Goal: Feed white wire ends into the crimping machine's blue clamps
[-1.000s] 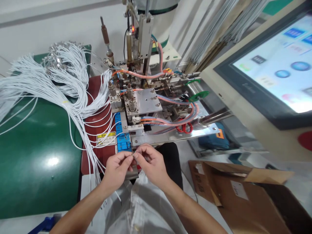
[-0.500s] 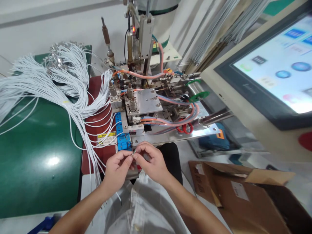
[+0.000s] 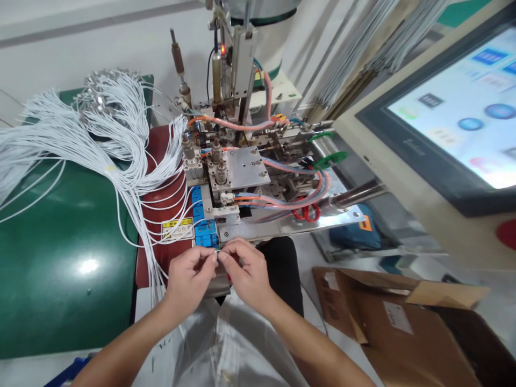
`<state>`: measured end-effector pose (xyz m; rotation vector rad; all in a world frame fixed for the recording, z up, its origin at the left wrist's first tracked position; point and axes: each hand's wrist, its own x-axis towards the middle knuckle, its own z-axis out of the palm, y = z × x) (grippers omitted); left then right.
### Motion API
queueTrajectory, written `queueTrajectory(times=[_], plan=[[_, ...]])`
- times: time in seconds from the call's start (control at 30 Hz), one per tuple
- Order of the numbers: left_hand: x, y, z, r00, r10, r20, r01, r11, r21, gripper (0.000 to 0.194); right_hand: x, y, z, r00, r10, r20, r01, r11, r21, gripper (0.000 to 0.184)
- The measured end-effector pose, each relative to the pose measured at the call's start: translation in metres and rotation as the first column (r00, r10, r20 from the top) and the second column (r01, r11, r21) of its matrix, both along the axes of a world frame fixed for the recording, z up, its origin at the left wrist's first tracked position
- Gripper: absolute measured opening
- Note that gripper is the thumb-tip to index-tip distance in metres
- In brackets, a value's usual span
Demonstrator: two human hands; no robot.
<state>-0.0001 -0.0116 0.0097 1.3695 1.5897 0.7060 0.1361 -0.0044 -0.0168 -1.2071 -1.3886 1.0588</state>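
Light: bright, cool, even | Glare: white hotspot toward the near right of the green worktop (image 3: pixel 52 258); shine on the metal plate (image 3: pixel 242 167); screen (image 3: pixel 463 107) washed pale at its lower right | Shadows: soft, on the back wall (image 3: pixel 100 48) | Focus: screen icons smeared, fingertip detail soft | Distortion: edges stretched, slanted

Open room above near part of green mat (image 3: pixel 60 269), left of red board (image 3: pixel 151 260). White wire bundle (image 3: pixel 91 148) blocks mat's far part; loose strands cross red board toward blue blocks (image 3: pixel 205 231). Farther ahead, metal plate (image 3: pixel 244 169) and upright column (image 3: pixel 244 62) obstruct. Right side: bowed hoses (image 3: pixel 282 203), slanted steel post (image 3: pixel 358 194), touchscreen monitor (image 3: pixel 459 126); cardboard box (image 3: pixel 399 320) lower.
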Motion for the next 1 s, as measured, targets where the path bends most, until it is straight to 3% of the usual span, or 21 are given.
queueTrajectory(times=[0.13, 0.4, 0.53, 0.67, 0.77, 0.83, 1.0], plan=[[0.003, -0.002, -0.003, 0.996, 0.047, 0.07, -0.044, 0.998, -0.049, 0.02, -0.003, -0.005, -0.009, 0.999, -0.041, -0.033, 0.041, 0.999, 0.006, 0.015], [0.001, -0.003, -0.008, 0.998, -0.01, 0.069, 0.015, 0.997, -0.073, 0.02, 0.003, 0.004, -0.008, 0.984, -0.063, -0.164, 0.038, 0.987, -0.154, 0.008], [0.001, -0.004, -0.008, 0.998, -0.05, 0.043, 0.051, 0.999, -0.017, 0.024, 0.0, 0.001, -0.009, 0.994, -0.093, -0.057, 0.09, 0.995, -0.049, 0.009], [0.002, -0.002, -0.006, 0.994, -0.104, -0.042, 0.106, 0.993, 0.041, 0.029, -0.001, -0.001, -0.013, 0.982, -0.173, 0.081, 0.158, 0.974, 0.163, 0.008], [0.002, 0.0, -0.007, 0.985, -0.141, -0.102, 0.143, 0.99, 0.017, 0.032, 0.001, 0.0, -0.015, 0.974, -0.174, 0.145, 0.132, 0.957, 0.26, 0.007], [-0.001, 0.001, -0.008, 0.978, -0.166, -0.128, 0.164, 0.986, -0.022, 0.033, 0.002, 0.003, -0.017, 0.978, -0.141, 0.156, 0.106, 0.971, 0.215, 0.008], [-0.02, 0.01, -0.005, 0.945, -0.195, -0.262, 0.198, 0.98, -0.014, 0.026, 0.002, 0.01, -0.023, 0.989, -0.107, 0.103, 0.114, 0.991, -0.071, 0.013]])
